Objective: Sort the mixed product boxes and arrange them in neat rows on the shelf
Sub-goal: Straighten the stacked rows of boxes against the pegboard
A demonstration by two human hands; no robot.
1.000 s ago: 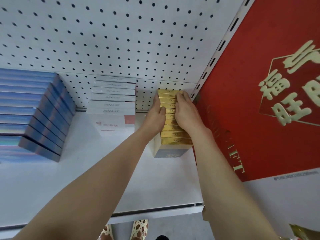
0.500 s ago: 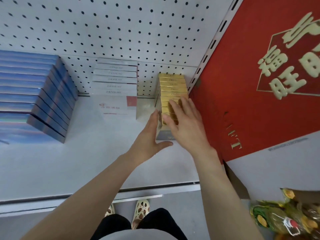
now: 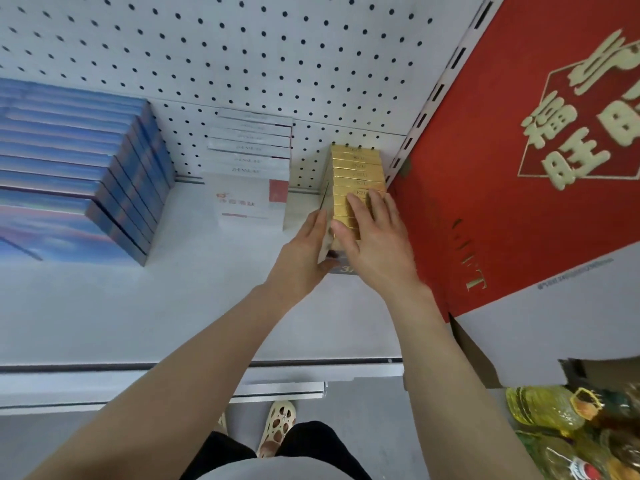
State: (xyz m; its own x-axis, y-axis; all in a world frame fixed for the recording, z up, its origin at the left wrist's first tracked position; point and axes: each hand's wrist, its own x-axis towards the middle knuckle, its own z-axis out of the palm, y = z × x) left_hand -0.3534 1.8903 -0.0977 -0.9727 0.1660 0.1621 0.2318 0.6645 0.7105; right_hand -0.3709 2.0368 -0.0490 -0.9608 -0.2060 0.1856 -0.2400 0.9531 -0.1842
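Head | both hands slid nearer along gold boxes (image 3: 358,174) | left hand (image 3: 304,252) flat against side | right hand (image 3: 377,244) spread on top

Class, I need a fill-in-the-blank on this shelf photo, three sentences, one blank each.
1. Both hands touch the row of ____ boxes.
2. The right hand lies flat on ____ of that row.
3. The white boxes stand between that row and the ____ boxes.

Missing words: gold; top; blue

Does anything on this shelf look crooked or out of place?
Nothing stands out. The blue boxes, white boxes and gold boxes stand in straight rows; both hands rest against the gold row.
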